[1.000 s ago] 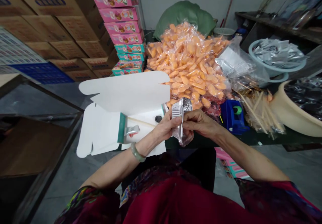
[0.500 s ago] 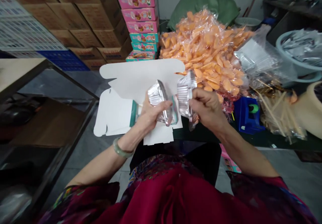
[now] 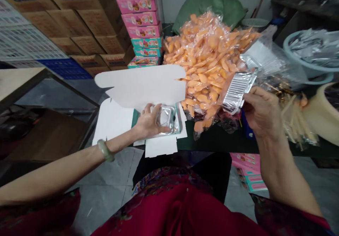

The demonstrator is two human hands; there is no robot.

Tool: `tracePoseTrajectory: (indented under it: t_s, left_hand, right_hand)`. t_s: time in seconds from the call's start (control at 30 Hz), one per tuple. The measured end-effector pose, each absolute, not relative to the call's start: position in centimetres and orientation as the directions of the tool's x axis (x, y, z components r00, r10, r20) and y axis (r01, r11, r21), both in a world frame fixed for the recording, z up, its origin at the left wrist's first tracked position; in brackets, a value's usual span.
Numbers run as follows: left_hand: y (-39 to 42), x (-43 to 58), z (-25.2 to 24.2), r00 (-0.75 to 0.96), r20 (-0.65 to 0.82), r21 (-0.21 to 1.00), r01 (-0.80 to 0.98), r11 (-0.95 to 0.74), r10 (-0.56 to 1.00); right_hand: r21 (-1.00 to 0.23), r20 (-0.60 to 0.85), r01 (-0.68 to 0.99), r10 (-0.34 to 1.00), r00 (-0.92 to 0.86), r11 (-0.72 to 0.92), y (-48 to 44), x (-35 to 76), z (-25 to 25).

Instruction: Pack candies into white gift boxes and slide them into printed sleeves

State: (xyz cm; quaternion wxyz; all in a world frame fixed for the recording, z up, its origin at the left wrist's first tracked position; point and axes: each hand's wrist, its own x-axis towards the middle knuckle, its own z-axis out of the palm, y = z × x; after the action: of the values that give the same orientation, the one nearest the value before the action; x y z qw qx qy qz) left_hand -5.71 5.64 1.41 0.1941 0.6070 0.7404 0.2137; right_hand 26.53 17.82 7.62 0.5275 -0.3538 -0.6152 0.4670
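My left hand (image 3: 148, 122) reaches into an open white cardboard box (image 3: 140, 87) with teal sides. Its thumb and fingers span a shiny silver foil tray (image 3: 166, 118) lying in the right part of the box. Off to the right, my right hand (image 3: 262, 112) pinches a ribbed silver foil tray (image 3: 236, 92) by its edge, raised over the front of the orange heap. Whether that is one tray or several nested together, I cannot tell.
Bagged orange plastic pieces (image 3: 209, 63) are heaped behind and right of the box. Pink and teal cartons (image 3: 140, 20) stand stacked at the back. Wooden sticks (image 3: 292, 119), a blue tape dispenser (image 3: 249, 128) and a light blue basin (image 3: 288, 52) lie right.
My left hand has lowered its foil tray into the box. My right hand has moved away to the right with its own foil tray.
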Motion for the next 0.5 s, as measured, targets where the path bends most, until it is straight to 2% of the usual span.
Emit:
tracePoseTrajectory:
  t_s: [0.07,0.13,0.2,0.27,0.4,0.5]
  left_hand:
    - [5.6,-5.9,0.2,0.031,-0.022,0.388,0.921,-0.021,0.999]
    - [5.9,-5.6,-0.9,0.166,-0.006,0.346,0.925,-0.154,0.986]
    - [6.4,-4.9,-1.3,0.129,0.005,0.303,0.945,-0.124,0.992]
    - [6.8,-3.8,-1.1,0.038,-0.004,0.240,0.970,-0.036,0.999]
    - [7.4,-2.1,0.4,0.009,-0.090,0.164,0.986,0.006,0.996]
    - [7.7,-2.3,0.9,0.067,-0.149,0.213,0.977,-0.034,0.987]
  right_hand:
    - [-0.891,0.434,0.104,0.896,-0.089,0.442,20.0,28.9,7.8]
    - [-0.776,0.555,0.353,0.832,-0.008,0.522,22.9,30.9,8.4]
    - [-0.611,0.648,0.617,0.761,0.029,0.496,26.4,32.1,9.3]
    - [-0.449,0.690,0.798,0.724,0.024,0.401,30.1,32.5,10.2]
    - [-0.234,0.588,0.934,0.804,-0.085,0.269,37.2,31.2,10.9]
    - [-0.265,0.390,0.946,0.918,-0.069,0.184,41.5,29.5,10.5]
